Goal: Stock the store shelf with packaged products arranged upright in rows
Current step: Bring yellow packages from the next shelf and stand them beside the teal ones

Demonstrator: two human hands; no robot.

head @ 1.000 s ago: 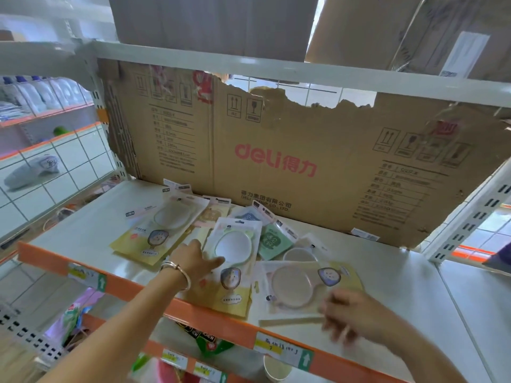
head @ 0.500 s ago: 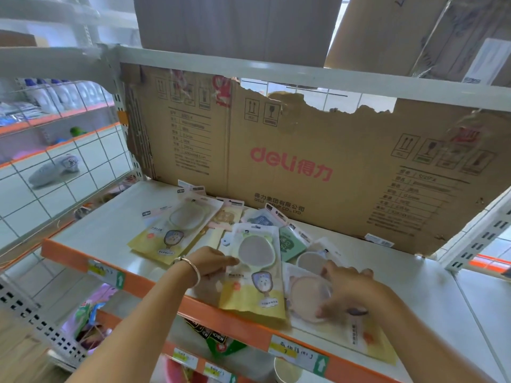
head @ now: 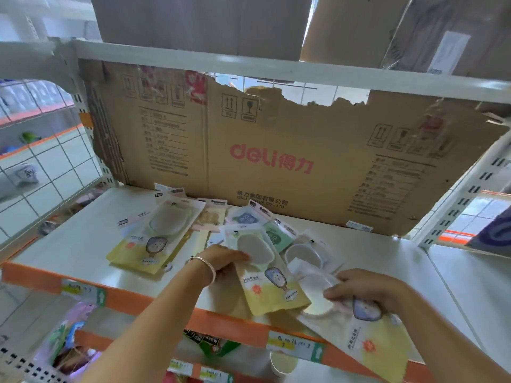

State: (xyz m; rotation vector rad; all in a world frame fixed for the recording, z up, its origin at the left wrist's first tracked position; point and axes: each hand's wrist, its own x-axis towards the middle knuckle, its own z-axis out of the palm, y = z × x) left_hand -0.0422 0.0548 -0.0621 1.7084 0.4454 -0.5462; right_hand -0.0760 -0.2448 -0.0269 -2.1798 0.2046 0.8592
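Note:
Several flat yellow mirror packets lie scattered on the white shelf (head: 69, 241). My left hand (head: 224, 261), with a silver bangle on its wrist, grips the left edge of a middle yellow packet (head: 273, 283) that overhangs the orange shelf lip. My right hand (head: 367, 288) pinches another yellow packet (head: 362, 344) and holds it tilted over the shelf front. One more yellow packet (head: 154, 239) lies flat to the left, with smaller green and blue packets (head: 276, 236) behind.
A torn cardboard sheet (head: 276, 161) printed "deli" stands against the shelf back. The orange shelf lip (head: 132, 297) carries price labels. Brown boxes (head: 199, 23) sit on the shelf above. A wire grid panel (head: 41, 172) closes the left side; lower shelves hold goods.
My right hand has pulled its yellow packet toward me, over the shelf lip. The left hand has closed on the middle packet's edge. The camera has moved closer.

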